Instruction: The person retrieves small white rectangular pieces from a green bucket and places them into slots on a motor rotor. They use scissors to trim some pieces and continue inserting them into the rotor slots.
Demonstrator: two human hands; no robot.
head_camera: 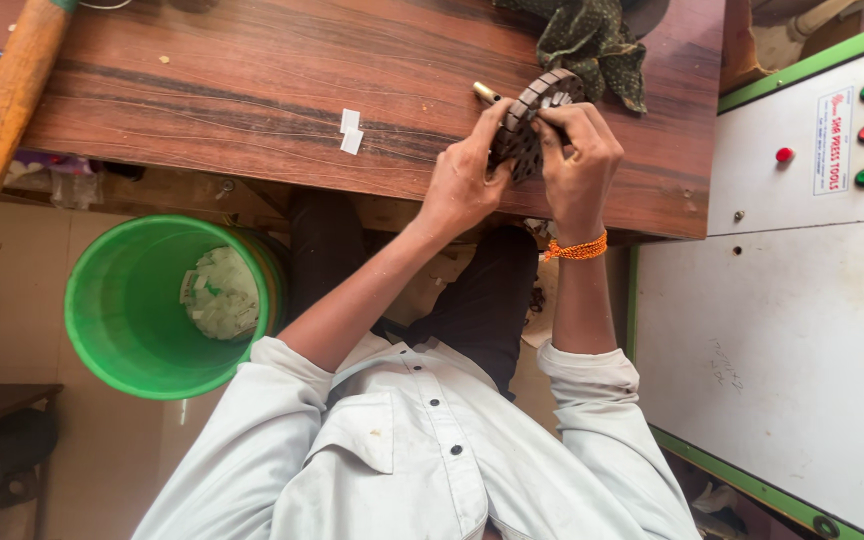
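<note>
Both hands are clamping a dark slotted ring (532, 125) over the table's (252, 90) near edge. The left hand's (464, 180) fingers are curling round its lower rim; the right hand's (577, 160) fingers are pressing together on its upper face. The ring is standing on edge, its flat face tilting toward the left hand. A brass pin (485, 93) is lying just beside it, a green cloth (592, 40) near behind, and paper scraps (350, 131) well apart. A green bucket (132, 310) is standing below.

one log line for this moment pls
left hand holds ring | right hand holds ring | ring over table edge | bucket below
</note>
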